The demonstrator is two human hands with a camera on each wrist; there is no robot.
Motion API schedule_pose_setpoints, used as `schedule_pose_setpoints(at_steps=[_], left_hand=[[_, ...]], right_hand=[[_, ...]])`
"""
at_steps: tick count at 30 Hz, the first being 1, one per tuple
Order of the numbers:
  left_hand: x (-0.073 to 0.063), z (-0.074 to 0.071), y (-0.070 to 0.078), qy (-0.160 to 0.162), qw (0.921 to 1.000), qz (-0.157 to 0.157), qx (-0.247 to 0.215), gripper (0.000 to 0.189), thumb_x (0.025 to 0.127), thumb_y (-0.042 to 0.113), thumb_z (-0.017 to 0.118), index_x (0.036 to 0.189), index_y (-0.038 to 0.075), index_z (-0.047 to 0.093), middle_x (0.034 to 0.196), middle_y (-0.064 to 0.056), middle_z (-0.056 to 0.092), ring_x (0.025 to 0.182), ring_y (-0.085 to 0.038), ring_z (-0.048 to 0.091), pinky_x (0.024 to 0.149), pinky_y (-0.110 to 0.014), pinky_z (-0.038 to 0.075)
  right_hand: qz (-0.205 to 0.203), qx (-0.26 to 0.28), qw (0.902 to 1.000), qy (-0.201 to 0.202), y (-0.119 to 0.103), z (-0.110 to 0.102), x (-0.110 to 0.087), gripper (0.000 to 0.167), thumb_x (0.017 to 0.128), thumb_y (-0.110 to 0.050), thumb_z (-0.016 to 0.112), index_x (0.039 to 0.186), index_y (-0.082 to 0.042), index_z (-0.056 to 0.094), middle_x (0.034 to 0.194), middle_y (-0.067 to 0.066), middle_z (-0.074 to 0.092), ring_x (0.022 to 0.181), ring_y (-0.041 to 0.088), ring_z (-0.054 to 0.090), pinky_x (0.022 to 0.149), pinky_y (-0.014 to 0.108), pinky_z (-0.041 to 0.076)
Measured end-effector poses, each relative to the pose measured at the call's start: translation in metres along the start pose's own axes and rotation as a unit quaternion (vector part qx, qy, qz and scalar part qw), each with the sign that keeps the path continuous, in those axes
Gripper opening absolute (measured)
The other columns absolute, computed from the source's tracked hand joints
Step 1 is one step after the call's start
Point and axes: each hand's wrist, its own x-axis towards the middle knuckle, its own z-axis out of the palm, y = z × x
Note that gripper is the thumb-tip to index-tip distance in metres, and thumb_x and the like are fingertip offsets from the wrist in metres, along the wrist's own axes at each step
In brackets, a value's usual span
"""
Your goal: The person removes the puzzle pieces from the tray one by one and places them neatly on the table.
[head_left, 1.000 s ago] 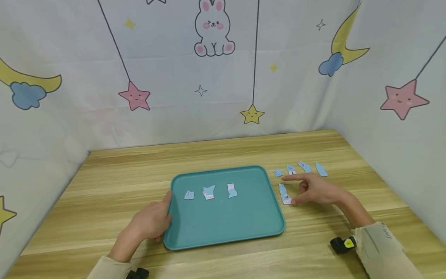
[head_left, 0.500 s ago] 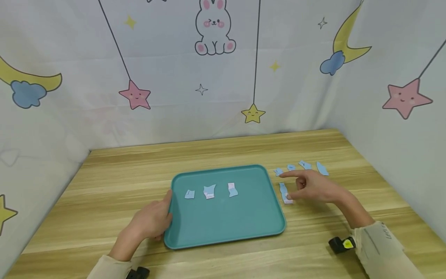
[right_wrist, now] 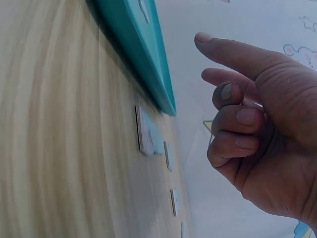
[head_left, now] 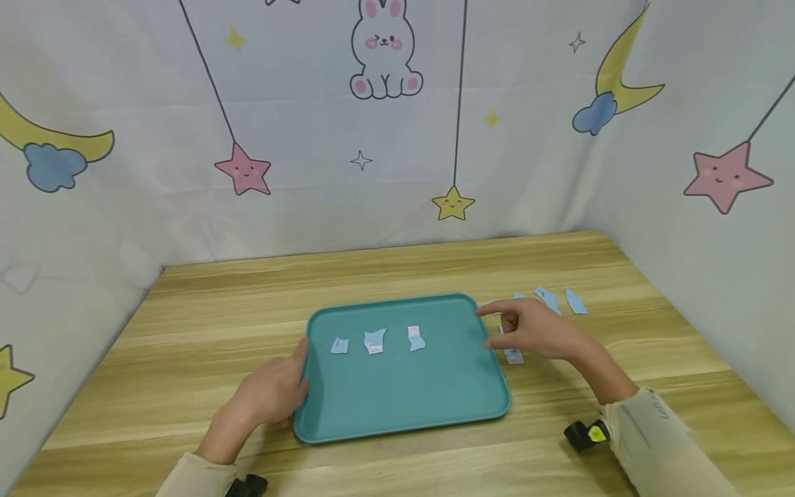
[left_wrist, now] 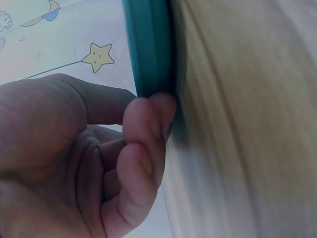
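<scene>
My left hand [head_left: 273,392] grips the left edge of a teal tray [head_left: 397,393]; in the left wrist view its fingertips [left_wrist: 141,119] lie at the tray's rim. On the tray three flat, irregular blue-and-white pieces form a row: a left piece [head_left: 339,346], a middle piece [head_left: 375,341] and a right piece [head_left: 415,338]. Over the tray's right rim hovers my right hand [head_left: 537,328], index finger and thumb held apart with nothing between them, the other fingers curled in. Under it a long piece [head_left: 514,357] lies on the table, partly hidden by the hand.
Several more blue pieces lie right of the tray, among them a pointed piece [head_left: 575,301] and a notched piece [head_left: 547,299]; others are partly hidden behind the right hand. The wooden table [head_left: 223,304] meets a white printed cloth [head_left: 298,207] at the back and sides.
My right hand has shifted left, from above the long piece to the tray's right rim, with its fingers apart. The left hand and the pieces on the tray stay put.
</scene>
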Motion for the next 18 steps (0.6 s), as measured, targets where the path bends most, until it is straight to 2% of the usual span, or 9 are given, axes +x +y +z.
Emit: schedule_pose_setpoints(at_steps=[7, 14, 18], left_hand=[[-0.001, 0.000, 0.000, 0.001, 1.0000, -0.004, -0.003, 0.072, 0.103, 0.006, 0.048, 0.164, -0.012, 0.013, 0.056, -0.006, 0.059, 0.041, -0.016, 0.056, 0.046, -0.029, 0.039], [0.000, 0.001, -0.001, 0.003, 1.0000, -0.001, -0.006, 0.072, 0.103, 0.005, 0.048, 0.164, -0.012, 0.014, 0.054, -0.006, 0.059, 0.040, -0.016, 0.055, 0.046, -0.029, 0.038], [-0.001, 0.001, -0.001, 0.002, 1.0000, -0.003, -0.006, 0.072, 0.103, 0.005, 0.048, 0.164, -0.012, 0.014, 0.054, -0.006, 0.059, 0.040, -0.016, 0.055, 0.046, -0.028, 0.038]], right_hand=[[0.006, -0.007, 0.9999, -0.004, -0.013, 0.008, 0.015, 0.053, 0.092, -0.024, 0.082, 0.139, -0.006, 0.068, 0.064, -0.007, 0.047, 0.056, 0.007, 0.042, 0.062, 0.026, 0.044], [-0.009, -0.031, 0.9992, -0.022, -0.024, 0.021, 0.029, 0.052, 0.091, -0.025, 0.082, 0.137, -0.004, 0.069, 0.064, -0.007, 0.046, 0.058, 0.008, 0.041, 0.061, 0.026, 0.041], [0.004, -0.045, 0.9985, -0.030, -0.031, 0.028, 0.038, 0.052, 0.091, -0.027, 0.083, 0.137, -0.006, 0.070, 0.063, -0.006, 0.046, 0.057, 0.010, 0.041, 0.058, 0.027, 0.039]])
